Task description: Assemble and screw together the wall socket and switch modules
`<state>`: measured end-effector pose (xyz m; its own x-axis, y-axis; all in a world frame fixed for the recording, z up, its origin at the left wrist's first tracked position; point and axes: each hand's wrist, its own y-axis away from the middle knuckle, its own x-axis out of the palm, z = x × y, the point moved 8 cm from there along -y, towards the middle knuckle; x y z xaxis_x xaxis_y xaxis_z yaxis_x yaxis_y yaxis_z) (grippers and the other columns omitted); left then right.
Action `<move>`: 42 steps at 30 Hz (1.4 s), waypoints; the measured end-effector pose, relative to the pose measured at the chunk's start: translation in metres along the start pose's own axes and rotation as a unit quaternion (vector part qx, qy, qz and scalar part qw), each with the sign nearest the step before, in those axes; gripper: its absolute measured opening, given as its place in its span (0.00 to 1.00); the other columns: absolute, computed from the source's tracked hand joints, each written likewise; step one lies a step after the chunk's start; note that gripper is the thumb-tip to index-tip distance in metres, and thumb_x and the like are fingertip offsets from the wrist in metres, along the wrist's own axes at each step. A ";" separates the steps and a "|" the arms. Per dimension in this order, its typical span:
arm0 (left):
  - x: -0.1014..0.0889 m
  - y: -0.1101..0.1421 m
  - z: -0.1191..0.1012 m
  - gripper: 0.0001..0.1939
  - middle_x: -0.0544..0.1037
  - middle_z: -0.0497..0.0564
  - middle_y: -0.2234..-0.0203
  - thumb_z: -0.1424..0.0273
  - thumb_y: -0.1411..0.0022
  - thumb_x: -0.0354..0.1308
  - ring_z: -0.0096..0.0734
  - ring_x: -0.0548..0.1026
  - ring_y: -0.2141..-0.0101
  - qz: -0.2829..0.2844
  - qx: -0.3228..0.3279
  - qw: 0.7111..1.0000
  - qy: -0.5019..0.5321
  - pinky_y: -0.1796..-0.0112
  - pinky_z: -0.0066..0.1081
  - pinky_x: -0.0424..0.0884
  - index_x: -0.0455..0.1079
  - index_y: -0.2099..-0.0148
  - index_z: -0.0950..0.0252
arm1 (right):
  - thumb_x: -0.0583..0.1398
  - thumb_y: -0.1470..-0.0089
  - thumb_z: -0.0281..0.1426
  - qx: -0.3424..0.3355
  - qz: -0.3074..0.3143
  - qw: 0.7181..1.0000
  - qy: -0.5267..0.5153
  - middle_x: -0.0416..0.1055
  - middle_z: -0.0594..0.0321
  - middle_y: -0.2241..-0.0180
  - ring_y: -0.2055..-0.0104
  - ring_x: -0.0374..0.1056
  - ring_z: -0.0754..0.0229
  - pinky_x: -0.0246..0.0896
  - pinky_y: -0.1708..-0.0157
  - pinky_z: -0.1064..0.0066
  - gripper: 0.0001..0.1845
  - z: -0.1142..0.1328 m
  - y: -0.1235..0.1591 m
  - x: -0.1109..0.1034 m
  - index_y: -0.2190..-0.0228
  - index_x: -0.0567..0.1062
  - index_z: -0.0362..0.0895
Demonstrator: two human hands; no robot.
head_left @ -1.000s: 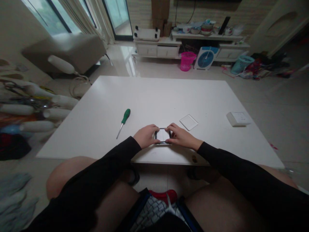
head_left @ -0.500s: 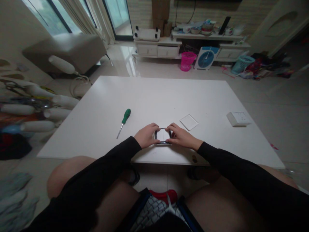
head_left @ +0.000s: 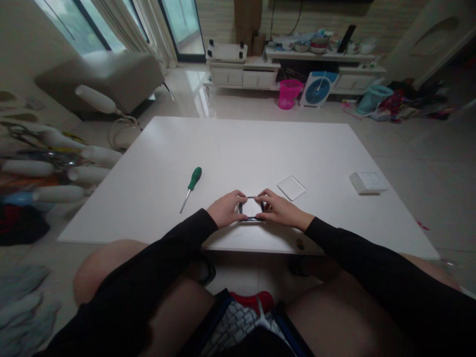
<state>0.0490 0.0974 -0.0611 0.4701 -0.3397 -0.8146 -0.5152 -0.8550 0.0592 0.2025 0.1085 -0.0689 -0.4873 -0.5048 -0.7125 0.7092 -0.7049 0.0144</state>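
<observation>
A small square wall switch [head_left: 252, 208], with a white face split by a thin line and dark edges, is held just above or against the white table near its front edge. My left hand [head_left: 227, 208] grips its left side, thumb at the near corner and fingers at the far one. Gripping the right side in the same way is my right hand [head_left: 280, 209]. Beyond my right hand lies a thin white square cover frame [head_left: 291, 188]. A green-handled screwdriver [head_left: 191, 187] lies to the left of my hands, its shaft angled toward me.
At the right of the white table [head_left: 238, 148] sits a white socket box [head_left: 368, 183]. Small brownish pieces [head_left: 300, 244], too small to make out, lie by the front edge. Behind the table stand a pink basket [head_left: 290, 94] and a blue fan [head_left: 319, 89].
</observation>
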 end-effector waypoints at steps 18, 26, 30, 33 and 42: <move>0.012 0.000 0.026 0.52 0.72 0.66 0.43 0.62 0.58 0.79 0.57 0.74 0.44 -0.014 -0.057 0.996 0.068 0.43 0.51 0.71 0.62 0.34 0.69 | 0.64 0.38 0.42 0.002 -0.028 0.998 0.053 0.68 0.53 0.46 0.60 0.73 0.55 0.72 0.54 0.56 0.26 -0.003 -0.002 -0.010 0.42 0.66 0.47; 0.011 -0.002 0.018 0.46 0.75 0.65 0.46 0.62 0.59 0.79 0.57 0.75 0.45 0.009 -0.045 0.999 0.026 0.43 0.49 0.71 0.67 0.39 0.70 | 0.67 0.48 0.52 0.190 -0.102 0.921 0.324 0.71 0.40 0.49 0.46 0.68 0.34 0.67 0.51 0.48 0.41 -0.086 0.014 -0.082 0.42 0.68 0.39; 0.010 -0.001 0.016 0.46 0.74 0.65 0.46 0.61 0.58 0.79 0.57 0.74 0.45 0.014 -0.047 0.998 0.026 0.43 0.48 0.70 0.67 0.39 0.71 | 0.66 0.49 0.53 0.224 -0.075 0.917 0.323 0.73 0.40 0.51 0.48 0.68 0.34 0.67 0.54 0.49 0.40 -0.109 0.018 -0.081 0.44 0.69 0.40; 0.011 -0.001 0.017 0.46 0.74 0.65 0.45 0.61 0.57 0.78 0.57 0.75 0.45 0.017 -0.049 0.998 0.031 0.42 0.48 0.70 0.67 0.38 0.71 | 0.67 0.50 0.48 0.237 -0.074 0.919 0.307 0.74 0.43 0.55 0.51 0.69 0.35 0.67 0.56 0.49 0.36 -0.108 0.014 -0.079 0.46 0.70 0.41; -0.007 0.002 0.004 0.49 0.69 0.68 0.38 0.58 0.53 0.76 0.58 0.68 0.37 -0.055 -0.006 0.990 0.127 0.36 0.56 0.63 0.62 0.34 0.68 | 0.71 0.55 0.36 -0.011 -0.198 0.980 0.001 0.61 0.52 0.43 0.43 0.66 0.44 0.67 0.43 0.47 0.48 -0.013 0.008 -0.099 0.36 0.58 0.53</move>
<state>0.0412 0.0997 -0.0577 0.6887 -0.3302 -0.6454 -0.4432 -0.8963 -0.0143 0.2631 0.1596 -0.0077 -0.7256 -0.1928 -0.6606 0.4751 -0.8348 -0.2782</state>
